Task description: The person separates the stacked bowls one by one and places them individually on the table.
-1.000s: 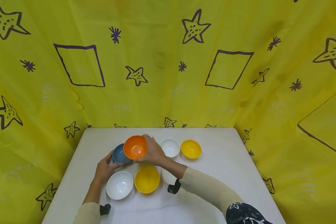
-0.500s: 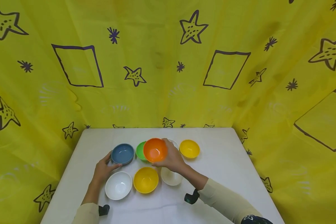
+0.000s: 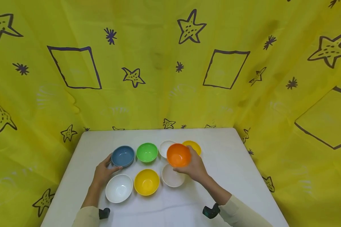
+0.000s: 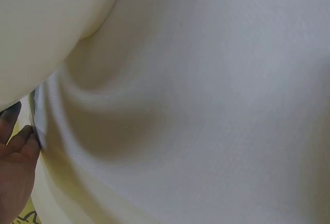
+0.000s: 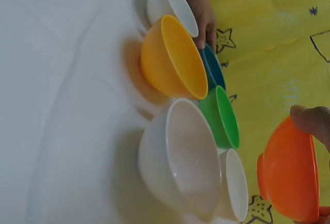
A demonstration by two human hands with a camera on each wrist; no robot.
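In the head view, my right hand (image 3: 195, 166) grips an orange bowl (image 3: 178, 155) by its right side. The right wrist view has this bowl (image 5: 290, 175) raised above the table, its thumb-side rim pinched. My left hand (image 3: 103, 172) holds a blue bowl (image 3: 122, 156) at its left side, thumb along the near edge; that bowl stands on the table. Beside it is a green bowl (image 3: 147, 152). Behind the orange bowl, a white bowl (image 3: 164, 148) and a small yellow bowl (image 3: 194, 145) are partly covered. Only fingers (image 4: 25, 147) show at the left edge of the left wrist view.
Along the front row stand a white bowl (image 3: 119, 188), a larger yellow bowl (image 3: 146, 182) and an off-white bowl (image 3: 172, 177). All rest on a white-covered table (image 3: 170, 211). Yellow cloth (image 3: 153, 104) with drawn stars hangs behind and at both sides.
My right hand has carried the orange bowl to the right, from over the blue bowl past the green one. The green bowl has come into view. My left hand stays at the blue bowl.
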